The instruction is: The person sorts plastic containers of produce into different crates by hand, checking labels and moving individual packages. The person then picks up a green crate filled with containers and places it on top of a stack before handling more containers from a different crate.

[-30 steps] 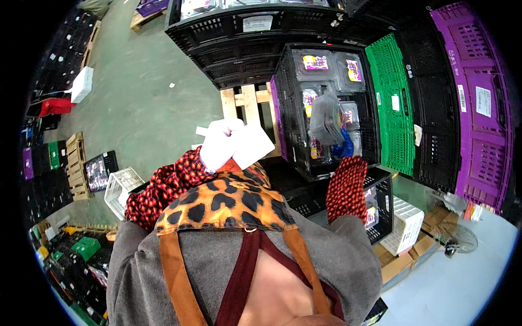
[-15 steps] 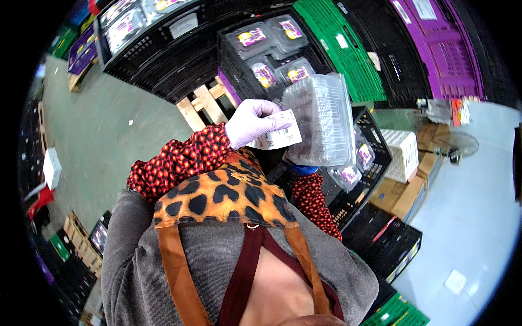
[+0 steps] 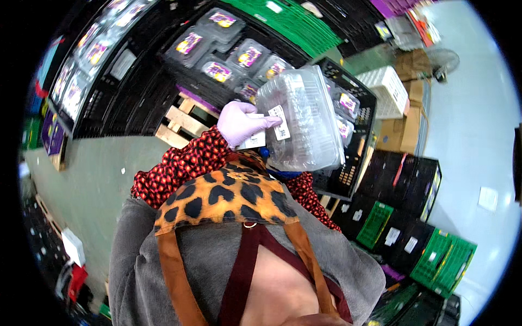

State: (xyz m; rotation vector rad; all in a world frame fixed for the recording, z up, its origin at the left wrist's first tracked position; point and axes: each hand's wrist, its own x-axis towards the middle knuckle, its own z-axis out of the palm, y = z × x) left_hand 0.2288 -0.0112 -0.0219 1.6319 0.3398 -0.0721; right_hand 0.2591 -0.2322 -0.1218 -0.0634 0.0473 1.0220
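My left hand point(image 3: 239, 126), in a pale lilac glove, pinches a white label sheet point(image 3: 253, 141). Its index finger reaches out and presses a small white printed label point(image 3: 279, 122) against the side of a stack of clear plastic punnets point(image 3: 310, 117). The nested punnets are tilted in front of my chest. My right hand point(image 3: 285, 174) holds them from below; only bits of its blue glove show, and its fingers are mostly hidden behind the stack.
Ahead, a black crate point(image 3: 179, 68) holds several lidded punnets with purple and yellow labels. Another black crate point(image 3: 353, 157) at the right holds more. Beyond stand a white basket point(image 3: 385, 92), cardboard boxes point(image 3: 402, 130) and a fan point(image 3: 443, 62). A wooden pallet point(image 3: 182, 122) lies at the left.
A label now lies against the stack under my left index finger; before, the label sheet was held up beside the stack. The view has turned, shifting the surroundings.
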